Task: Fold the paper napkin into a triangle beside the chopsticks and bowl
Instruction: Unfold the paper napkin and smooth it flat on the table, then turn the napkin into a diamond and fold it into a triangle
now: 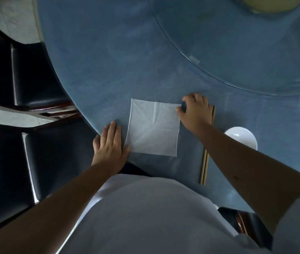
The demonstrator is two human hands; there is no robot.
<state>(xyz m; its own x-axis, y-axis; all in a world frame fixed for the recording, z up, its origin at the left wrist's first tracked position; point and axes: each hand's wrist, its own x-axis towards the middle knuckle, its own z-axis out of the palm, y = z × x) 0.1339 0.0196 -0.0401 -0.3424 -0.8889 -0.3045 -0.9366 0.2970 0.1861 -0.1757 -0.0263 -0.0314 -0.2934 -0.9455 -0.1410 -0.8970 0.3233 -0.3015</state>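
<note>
A white paper napkin (153, 127) lies flat and unfolded as a square on the blue table (108, 61), with crease lines across it. My left hand (109, 145) rests flat on the table at the napkin's near left corner, thumb touching that corner. My right hand (195, 111) has curled fingers and pinches the napkin's far right corner. A pair of wooden chopsticks (205, 162) lies to the right of the napkin, partly hidden under my right forearm. A white bowl (244, 136) sits right of the chopsticks, partly covered by the same arm.
A round glass turntable (255, 52) covers the table's far right, with a pale dish (268, 4) on it at the top edge. Dark chairs (35, 79) stand left of the table. The table's curved edge runs just beside my left hand.
</note>
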